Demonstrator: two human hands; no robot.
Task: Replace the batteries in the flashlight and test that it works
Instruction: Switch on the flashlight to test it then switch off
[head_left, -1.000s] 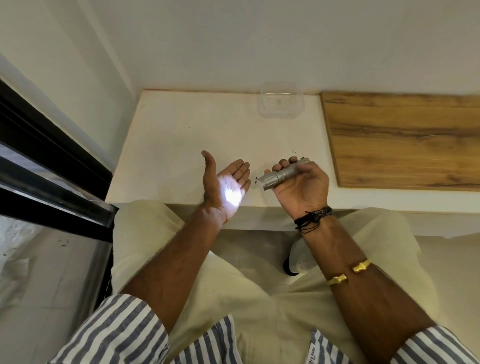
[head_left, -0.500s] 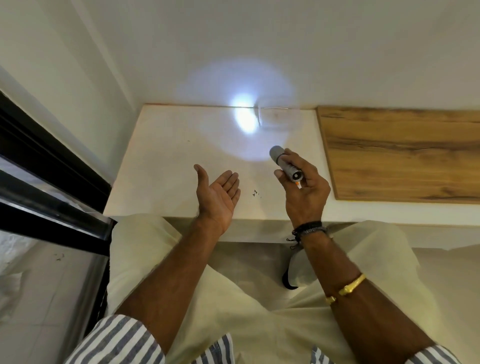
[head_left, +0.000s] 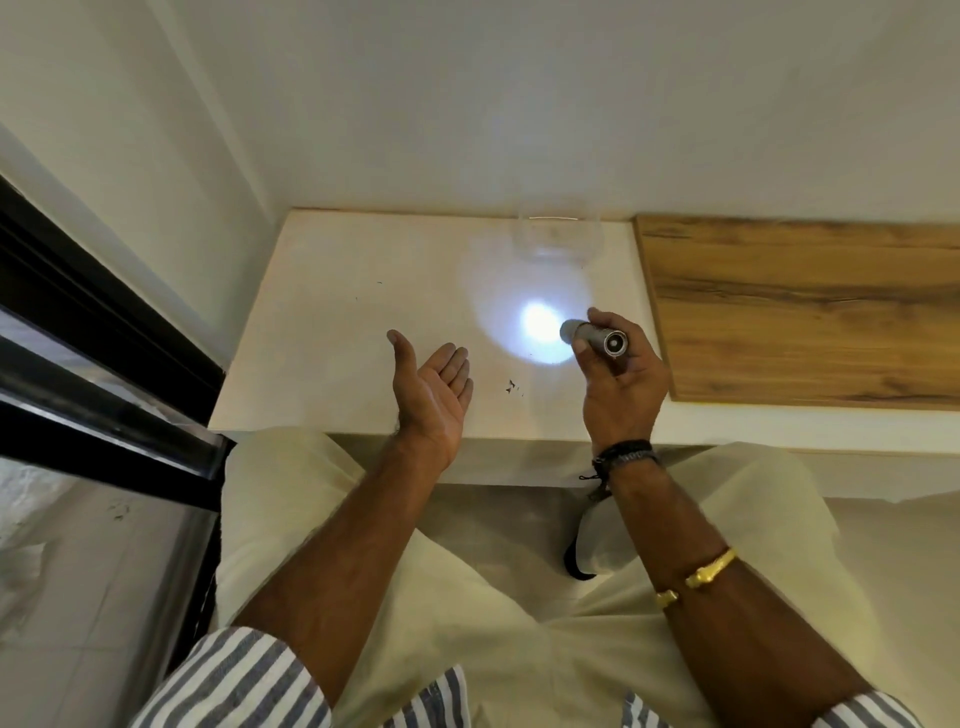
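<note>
Right hand (head_left: 621, 384) has its fingers curled around the silver flashlight (head_left: 595, 338), head sticking out past the fingers to the left, tail end facing the camera. It's on: a bright light spot (head_left: 537, 322) sits on the white ledge (head_left: 337, 312) just off the head. Left hand (head_left: 434, 395) is palm up with straight fingers, holding nothing, over the ledge's front edge.

White wall behind, black window frame (head_left: 78, 322) on the left, wooden board (head_left: 805, 306) to the right. A clear plastic container (head_left: 561, 236) sits at the back, and small dark specks (head_left: 511, 385) lie between the hands.
</note>
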